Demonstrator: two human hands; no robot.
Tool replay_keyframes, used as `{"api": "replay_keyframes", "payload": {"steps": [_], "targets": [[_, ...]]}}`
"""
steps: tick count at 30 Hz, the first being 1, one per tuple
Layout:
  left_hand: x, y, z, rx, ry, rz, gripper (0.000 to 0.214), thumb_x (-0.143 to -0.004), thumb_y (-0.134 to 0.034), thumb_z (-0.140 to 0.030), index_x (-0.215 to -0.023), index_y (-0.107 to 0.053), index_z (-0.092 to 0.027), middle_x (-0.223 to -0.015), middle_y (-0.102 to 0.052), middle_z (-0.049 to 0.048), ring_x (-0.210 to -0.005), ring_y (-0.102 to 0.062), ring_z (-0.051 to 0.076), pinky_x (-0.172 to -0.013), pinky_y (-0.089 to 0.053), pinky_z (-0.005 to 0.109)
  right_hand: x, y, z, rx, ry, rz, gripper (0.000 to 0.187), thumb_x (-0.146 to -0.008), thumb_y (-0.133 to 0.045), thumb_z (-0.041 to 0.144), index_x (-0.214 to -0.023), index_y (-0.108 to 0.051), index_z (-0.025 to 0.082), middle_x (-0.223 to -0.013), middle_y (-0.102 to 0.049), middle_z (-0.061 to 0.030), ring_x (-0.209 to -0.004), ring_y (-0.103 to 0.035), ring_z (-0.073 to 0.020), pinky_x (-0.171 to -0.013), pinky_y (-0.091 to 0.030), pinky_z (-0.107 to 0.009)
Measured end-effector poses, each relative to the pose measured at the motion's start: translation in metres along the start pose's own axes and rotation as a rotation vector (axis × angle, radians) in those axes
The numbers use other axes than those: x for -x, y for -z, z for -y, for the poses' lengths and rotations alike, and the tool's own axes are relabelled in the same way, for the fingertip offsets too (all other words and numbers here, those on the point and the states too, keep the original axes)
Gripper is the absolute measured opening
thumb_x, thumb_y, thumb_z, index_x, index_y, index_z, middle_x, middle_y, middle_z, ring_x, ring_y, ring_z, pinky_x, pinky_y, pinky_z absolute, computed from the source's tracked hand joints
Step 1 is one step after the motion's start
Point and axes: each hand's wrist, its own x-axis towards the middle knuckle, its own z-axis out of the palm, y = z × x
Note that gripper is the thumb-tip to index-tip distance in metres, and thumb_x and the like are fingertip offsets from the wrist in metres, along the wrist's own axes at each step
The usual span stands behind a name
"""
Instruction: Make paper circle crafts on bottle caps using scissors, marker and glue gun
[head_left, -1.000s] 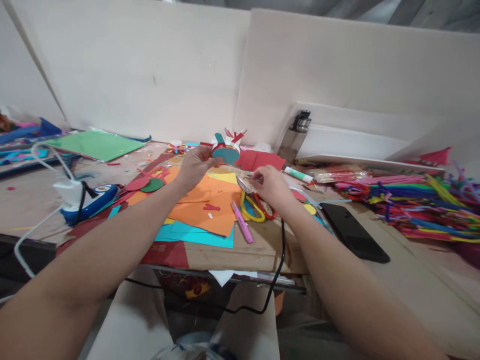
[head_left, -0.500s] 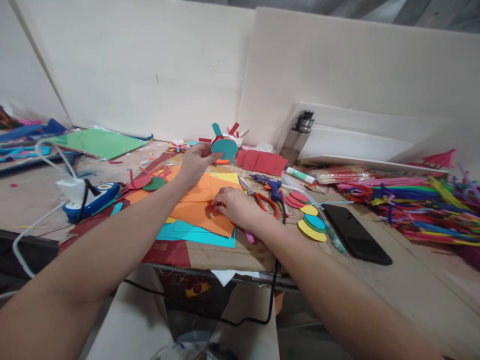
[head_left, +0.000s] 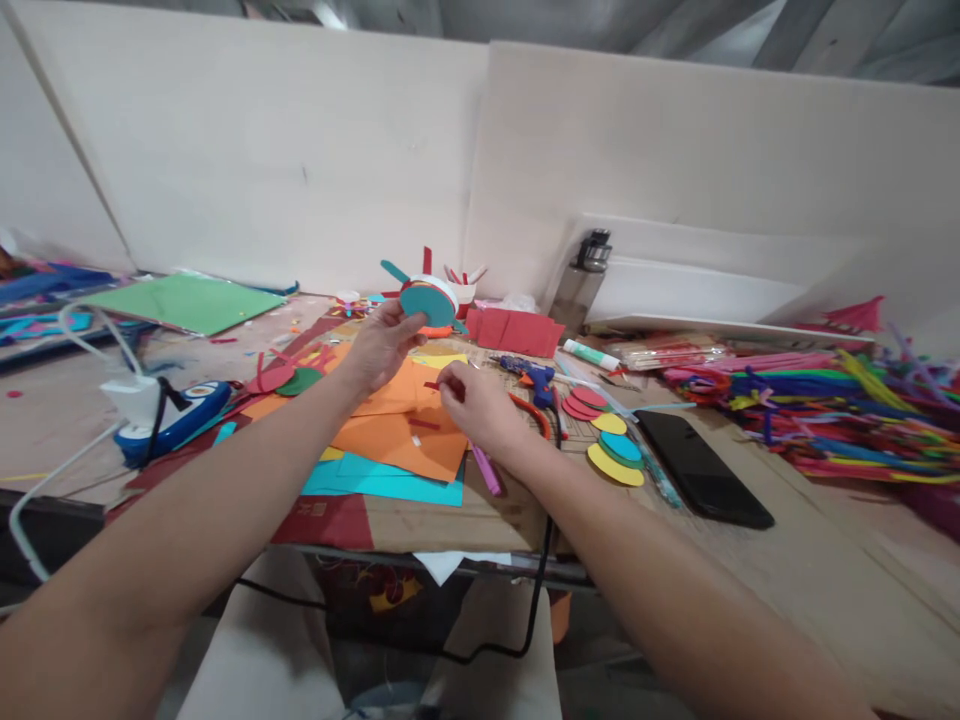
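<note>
My left hand (head_left: 381, 343) is closed on a round paper craft (head_left: 424, 297) with a teal disc face, a white rim and strips sticking out, held above the table's middle. Just below and right of it, my right hand (head_left: 474, 410) pinches a small red paper strip (head_left: 430, 385) lifted off the orange paper sheets (head_left: 401, 430). Teal paper (head_left: 375, 483) lies under the orange. Scissors with red handles (head_left: 534, 412) and a pink pen (head_left: 486, 468) lie beside my right hand.
A blue glue gun (head_left: 531, 372), stacked paper discs (head_left: 611, 450), a black phone (head_left: 701, 468) and a heap of pipe cleaners (head_left: 825, 410) lie to the right. A glue stick (head_left: 592, 353), folded red paper (head_left: 514, 330) and a bottle (head_left: 581, 280) stand behind. Green sheet (head_left: 187, 300) and blue tool (head_left: 169, 420) lie left.
My right hand left the scissors, went down to the orange paper, and has now risen pinching a small red strip. My left hand tilted the craft and raised it slightly.
</note>
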Motion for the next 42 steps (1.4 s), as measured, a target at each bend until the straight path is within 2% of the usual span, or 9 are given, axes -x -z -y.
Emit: {"api": "replay_keyframes", "payload": {"steps": [4, 9, 14, 17, 24, 29, 35, 38, 42], "targets": [[0.002, -0.001, -0.006, 0.087, 0.012, 0.081, 0.029, -0.062, -0.089, -0.027, -0.08, -0.068, -0.018, -0.081, -0.068, -0.0011, -0.07, -0.059, 0.008, -0.058, -0.044, 0.019, -0.002, 0.01, -0.012, -0.225, -0.091, -0.104, 0.008, -0.081, -0.054, 0.017, -0.079, -0.061, 0.019, -0.072, -0.064, -0.0001, -0.066, -0.055, -0.0138, -0.063, -0.039, -0.027], [0.007, 0.0, -0.009, 0.131, 0.085, 0.166, 0.036, -0.056, -0.093, -0.031, -0.076, -0.068, -0.015, -0.074, -0.068, 0.001, -0.066, -0.06, 0.009, -0.059, -0.047, 0.021, -0.007, 0.031, -0.023, -0.404, -0.207, -0.296, 0.007, -0.078, -0.06, 0.026, -0.078, -0.059, 0.02, -0.066, -0.059, 0.0023, -0.061, -0.051, -0.0128, -0.058, -0.039, -0.027], [0.01, 0.001, -0.007, 0.038, 0.049, 0.198, 0.039, -0.054, -0.092, -0.021, -0.084, -0.068, -0.02, -0.099, -0.074, 0.0044, -0.086, -0.069, 0.017, -0.075, -0.053, 0.026, -0.006, 0.052, -0.012, -0.43, -0.088, -0.467, 0.007, -0.079, -0.063, 0.026, -0.082, -0.062, 0.019, -0.077, -0.064, -0.0001, -0.067, -0.054, -0.0125, -0.064, -0.043, -0.028], [0.012, 0.003, -0.008, -0.047, 0.007, 0.219, 0.04, -0.054, -0.092, -0.028, -0.085, -0.067, -0.022, -0.109, -0.074, 0.0073, -0.098, -0.069, 0.022, -0.078, -0.054, 0.03, -0.002, 0.057, -0.004, -0.401, 0.037, -0.528, 0.006, -0.082, -0.062, 0.023, -0.087, -0.065, 0.019, -0.084, -0.067, -0.0019, -0.071, -0.057, -0.0132, -0.066, -0.045, -0.028], [0.016, 0.0, -0.015, -0.175, -0.088, 0.331, 0.034, -0.055, -0.092, -0.025, -0.076, -0.067, -0.019, -0.114, -0.073, 0.0133, -0.114, -0.065, 0.03, -0.089, -0.054, 0.04, 0.007, 0.056, 0.005, -0.162, 0.258, -0.541, 0.014, -0.089, -0.06, 0.017, -0.091, -0.073, 0.021, -0.083, -0.064, -0.0033, -0.077, -0.06, -0.015, -0.071, -0.048, -0.03], [0.016, -0.007, -0.017, -0.184, -0.127, 0.384, 0.031, -0.056, -0.092, -0.028, -0.071, -0.066, -0.018, -0.111, -0.075, 0.0122, -0.119, -0.063, 0.032, -0.096, -0.052, 0.045, 0.007, 0.053, 0.004, -0.097, 0.291, -0.536, 0.016, -0.089, -0.06, 0.016, -0.094, -0.074, 0.023, -0.083, -0.064, -0.0029, -0.076, -0.061, -0.0147, -0.071, -0.049, -0.03], [0.014, 0.0, -0.011, -0.157, -0.099, 0.4, 0.029, -0.064, -0.088, -0.037, -0.078, -0.07, -0.02, -0.114, -0.074, 0.0117, -0.12, -0.063, 0.031, -0.096, -0.053, 0.046, 0.008, 0.052, 0.004, -0.071, 0.314, -0.506, 0.017, -0.089, -0.06, 0.014, -0.095, -0.075, 0.022, -0.082, -0.064, -0.003, -0.076, -0.061, -0.0143, -0.071, -0.049, -0.03], [0.013, 0.003, -0.008, -0.097, -0.049, 0.393, 0.029, -0.063, -0.088, -0.036, -0.078, -0.069, -0.018, -0.115, -0.074, 0.0119, -0.116, -0.065, 0.03, -0.095, -0.053, 0.045, 0.008, 0.051, 0.004, -0.084, 0.306, -0.491, 0.017, -0.09, -0.06, 0.015, -0.095, -0.074, 0.023, -0.082, -0.063, -0.0027, -0.076, -0.061, -0.0141, -0.071, -0.049, -0.03], [0.015, 0.001, -0.007, -0.067, -0.018, 0.285, 0.032, -0.057, -0.091, -0.023, -0.08, -0.069, -0.019, -0.113, -0.074, 0.0108, -0.113, -0.066, 0.029, -0.092, -0.055, 0.04, 0.008, 0.051, 0.005, -0.102, 0.288, -0.464, 0.018, -0.09, -0.058, 0.017, -0.094, -0.074, 0.024, -0.083, -0.063, -0.0027, -0.079, -0.06, -0.015, -0.073, -0.049, -0.03]]}}
